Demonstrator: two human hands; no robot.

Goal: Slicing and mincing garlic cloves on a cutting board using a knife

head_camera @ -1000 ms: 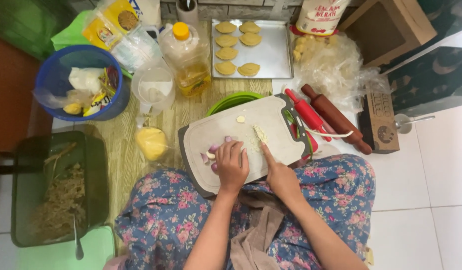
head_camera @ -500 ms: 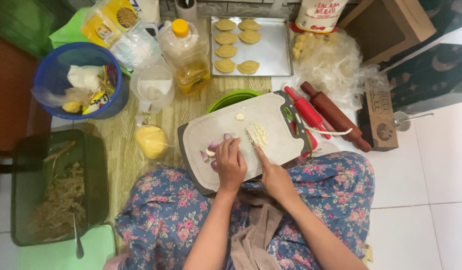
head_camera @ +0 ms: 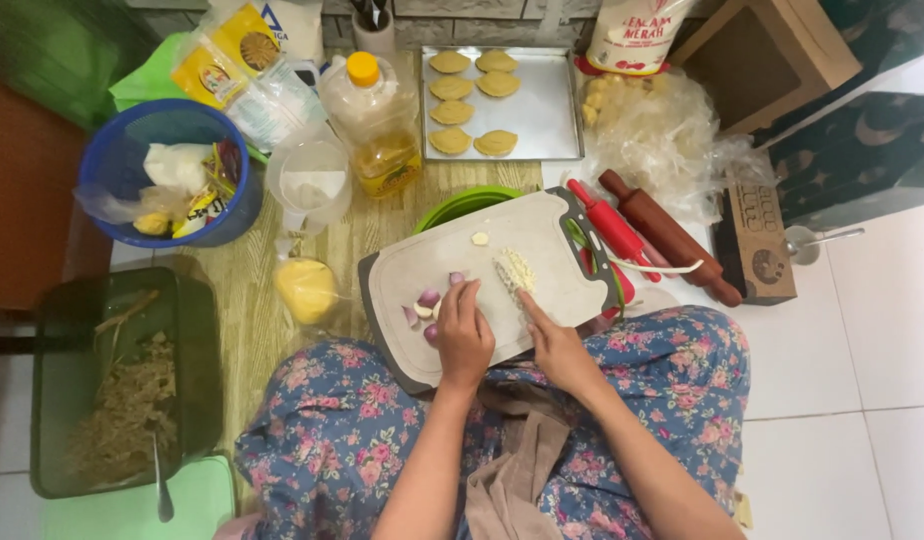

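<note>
Since half a second ago, left hand [head_camera: 464, 335] has slid slightly right along the pale rectangular plastic cutting board [head_camera: 422, 275], fingers curled down beside small purple shallots [head_camera: 429, 299]; whether it grips one, cannot tell. Right hand [head_camera: 554, 343] closed around a knife [head_camera: 509, 280], blade tip touching a small heap of chopped pale garlic [head_camera: 521, 267] mid-board. Red rolling pin [head_camera: 610, 222] and brown wooden rolling pin [head_camera: 668, 236] lie just right of the board

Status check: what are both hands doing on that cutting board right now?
Left hand on shallots. Right hand holds knife by chopped garlic. Cutting board on lap; rolling pins alongside, apart.
</note>
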